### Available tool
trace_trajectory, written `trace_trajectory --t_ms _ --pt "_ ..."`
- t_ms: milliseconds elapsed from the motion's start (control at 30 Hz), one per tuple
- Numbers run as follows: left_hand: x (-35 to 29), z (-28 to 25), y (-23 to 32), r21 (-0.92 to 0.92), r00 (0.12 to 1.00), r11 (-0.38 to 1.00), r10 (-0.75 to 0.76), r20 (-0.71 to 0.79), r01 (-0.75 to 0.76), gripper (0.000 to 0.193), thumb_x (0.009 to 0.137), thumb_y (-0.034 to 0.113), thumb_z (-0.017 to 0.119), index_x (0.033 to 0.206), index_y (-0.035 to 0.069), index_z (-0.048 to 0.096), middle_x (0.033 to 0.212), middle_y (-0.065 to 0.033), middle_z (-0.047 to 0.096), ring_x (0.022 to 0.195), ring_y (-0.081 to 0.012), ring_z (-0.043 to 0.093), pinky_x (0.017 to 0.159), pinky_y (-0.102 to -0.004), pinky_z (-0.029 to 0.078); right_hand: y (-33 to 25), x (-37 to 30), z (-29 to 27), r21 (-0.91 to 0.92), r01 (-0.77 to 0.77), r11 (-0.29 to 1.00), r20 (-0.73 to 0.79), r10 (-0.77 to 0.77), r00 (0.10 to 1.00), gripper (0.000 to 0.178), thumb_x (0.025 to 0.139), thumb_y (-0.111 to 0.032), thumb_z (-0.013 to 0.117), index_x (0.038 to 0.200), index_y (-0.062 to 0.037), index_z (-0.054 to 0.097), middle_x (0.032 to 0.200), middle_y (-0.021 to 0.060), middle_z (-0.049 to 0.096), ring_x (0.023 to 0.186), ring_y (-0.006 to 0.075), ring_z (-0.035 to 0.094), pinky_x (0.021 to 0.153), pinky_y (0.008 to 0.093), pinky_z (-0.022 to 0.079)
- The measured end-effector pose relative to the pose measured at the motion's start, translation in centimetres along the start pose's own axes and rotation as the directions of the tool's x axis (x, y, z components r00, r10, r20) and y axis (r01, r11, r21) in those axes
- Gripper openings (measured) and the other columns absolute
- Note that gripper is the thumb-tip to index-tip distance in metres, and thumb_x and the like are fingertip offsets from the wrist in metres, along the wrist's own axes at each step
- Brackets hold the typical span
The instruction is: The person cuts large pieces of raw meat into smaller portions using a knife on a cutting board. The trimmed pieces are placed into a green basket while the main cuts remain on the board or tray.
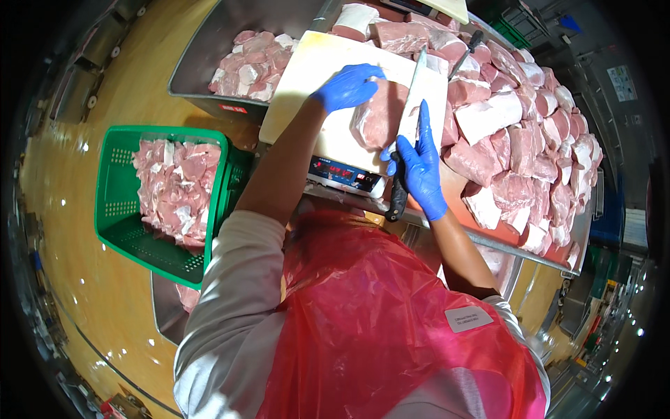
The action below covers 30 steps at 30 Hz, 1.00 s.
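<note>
A thick piece of raw pink meat lies on the white cutting board. My left hand, in a blue glove, presses on its upper left edge with bent fingers. At the meat's right side, my blue-gloved right hand is closed on a long knife. The knife's black handle points toward me and its blade away, running along the meat's right edge. One or more of my right fingers stretch along the blade. Whether the edge cuts into the meat cannot be seen.
Large raw cuts are heaped on the table at right, with another black-handled knife among them. A metal bin of meat chunks stands at upper left. Below it is a green crate of trimmings. A digital scale sits at the board's near edge.
</note>
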<state>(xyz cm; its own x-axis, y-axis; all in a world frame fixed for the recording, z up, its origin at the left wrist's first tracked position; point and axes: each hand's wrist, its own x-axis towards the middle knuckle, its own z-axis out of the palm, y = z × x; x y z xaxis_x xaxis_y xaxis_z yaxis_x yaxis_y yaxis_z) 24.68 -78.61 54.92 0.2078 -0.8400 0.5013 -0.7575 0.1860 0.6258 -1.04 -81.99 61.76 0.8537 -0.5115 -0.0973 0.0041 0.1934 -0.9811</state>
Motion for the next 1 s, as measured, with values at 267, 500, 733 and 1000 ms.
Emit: trace_trajectory --t_ms 267,500,733,1000 --pt "-10.4 -2.2 8.3 0.11 0.864 0.859 -0.504 0.004 0.5 0.016 0.082 0.01 0.072 0.097 0.003 0.069 0.092 -0.0132 0.07 0.081 -0.033 0.068 0.071 -0.0377 0.054 -5.4 2.5 -5.3 -0.614 0.123 0.779 -0.151 -0.268 0.951 0.074 0.101 -0.001 0.047 0.163 -0.02 0.012 0.082 0.0061 0.064 0.065 0.0104 0.057 0.06 0.026 0.052" --pt "-9.4 -1.4 8.0 -0.051 0.882 0.961 -0.271 -0.385 0.273 0.018 0.082 0.006 0.075 0.097 -0.003 0.071 0.083 -0.0115 0.073 0.077 -0.0158 0.071 0.073 -0.0309 0.057 -1.5 -1.9 3.5 -0.893 0.143 0.426 0.141 -0.038 0.989 0.088 0.084 0.007 0.05 0.16 -0.0014 0.006 0.076 0.0266 0.064 0.066 0.0435 0.065 0.064 0.0512 0.051" --pt "-8.8 -1.1 5.7 -0.415 0.828 0.839 -0.485 -0.28 0.352 0.004 0.079 0.0 0.072 0.081 -0.003 0.07 0.07 -0.0092 0.07 0.062 -0.0094 0.063 0.061 -0.0272 0.052 0.5 4.0 6.9 -0.938 0.182 0.294 0.175 -0.051 0.983 0.089 0.087 -0.001 0.053 0.156 0.0056 -0.001 0.084 0.0336 0.065 0.072 0.0463 0.066 0.068 0.0549 0.052" --pt "-8.7 -1.3 5.9 -0.454 0.794 0.771 -0.575 -0.197 0.446 0.006 0.082 0.001 0.074 0.086 -0.003 0.072 0.074 -0.0052 0.072 0.068 -0.0072 0.065 0.065 -0.0235 0.054 0.4 -2.9 7.3 -0.991 0.131 0.041 0.137 0.223 0.965 0.085 0.088 -0.002 0.053 0.157 0.0075 0.003 0.076 0.0266 0.067 0.067 0.0415 0.067 0.064 0.0523 0.052"
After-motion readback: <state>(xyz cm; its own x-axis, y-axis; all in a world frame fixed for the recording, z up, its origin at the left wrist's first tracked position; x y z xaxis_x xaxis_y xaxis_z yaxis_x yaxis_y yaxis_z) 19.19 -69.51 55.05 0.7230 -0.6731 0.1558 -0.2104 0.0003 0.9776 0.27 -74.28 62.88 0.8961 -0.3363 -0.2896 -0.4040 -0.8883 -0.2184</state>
